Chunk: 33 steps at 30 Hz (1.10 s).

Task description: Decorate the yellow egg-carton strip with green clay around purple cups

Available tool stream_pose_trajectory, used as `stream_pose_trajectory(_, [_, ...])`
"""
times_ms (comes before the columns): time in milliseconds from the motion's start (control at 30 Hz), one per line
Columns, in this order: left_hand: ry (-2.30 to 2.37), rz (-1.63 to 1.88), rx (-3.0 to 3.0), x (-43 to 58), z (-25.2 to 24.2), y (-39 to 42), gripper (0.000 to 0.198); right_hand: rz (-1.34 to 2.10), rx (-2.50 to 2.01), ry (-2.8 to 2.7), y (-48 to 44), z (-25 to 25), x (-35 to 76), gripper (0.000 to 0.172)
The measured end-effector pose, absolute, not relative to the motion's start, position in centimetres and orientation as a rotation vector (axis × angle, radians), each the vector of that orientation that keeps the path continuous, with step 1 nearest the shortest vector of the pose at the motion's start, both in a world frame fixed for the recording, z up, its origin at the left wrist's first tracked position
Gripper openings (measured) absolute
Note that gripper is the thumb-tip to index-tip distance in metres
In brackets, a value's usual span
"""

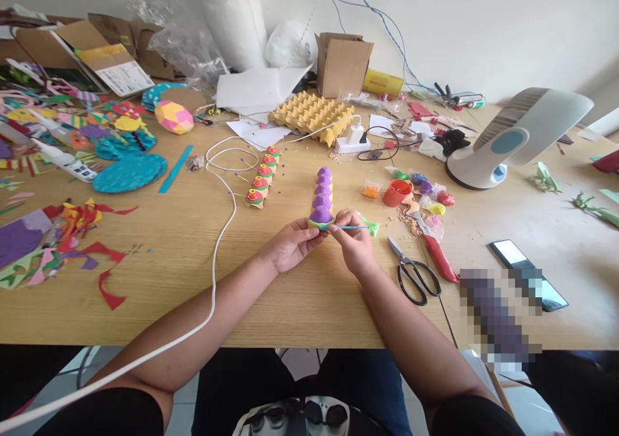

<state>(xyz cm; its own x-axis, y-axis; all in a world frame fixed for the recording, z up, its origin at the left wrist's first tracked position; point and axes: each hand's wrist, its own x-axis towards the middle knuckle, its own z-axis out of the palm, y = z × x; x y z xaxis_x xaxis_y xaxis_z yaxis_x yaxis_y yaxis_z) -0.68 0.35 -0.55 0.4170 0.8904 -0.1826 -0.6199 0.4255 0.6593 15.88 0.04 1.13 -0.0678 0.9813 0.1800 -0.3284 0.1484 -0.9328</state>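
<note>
A row of purple-painted egg-carton cups (322,194) with a yellow-green band lies on the wooden table (300,294) in front of me. My left hand (291,246) is closed on its near end. My right hand (352,242) pinches a thin blue strip (355,227) that runs across the band toward a green paper scrap (371,226). A second row of cups painted red, yellow and green (262,178) lies just left of it.
Black scissors (414,275) and a red-handled cutter (438,255) lie right of my hands, near clay bags (425,194). Also around are a phone (527,273), a white fan (512,136), a yellow egg tray (312,115), a white cable (220,255) and paper scraps (62,242).
</note>
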Motion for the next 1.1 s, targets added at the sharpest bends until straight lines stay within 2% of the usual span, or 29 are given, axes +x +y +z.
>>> stream_pose_trajectory(367, [0.558,1.005,0.550,-0.64,-0.47,0.26,0.019,1.272,-0.801,-1.073,0.09,1.00,15.74,0.024])
stream_pose_trajectory(700, [0.557,1.002,0.548,-0.64,-0.66,0.37,0.024,1.375,-0.714,-1.005,0.31,0.40,16.06,0.019])
stream_pose_trajectory(1100, [0.680,1.062,0.551,-0.39,-0.54,0.31,0.019,1.393,-0.761,-0.906,0.56,0.49,16.10,0.024])
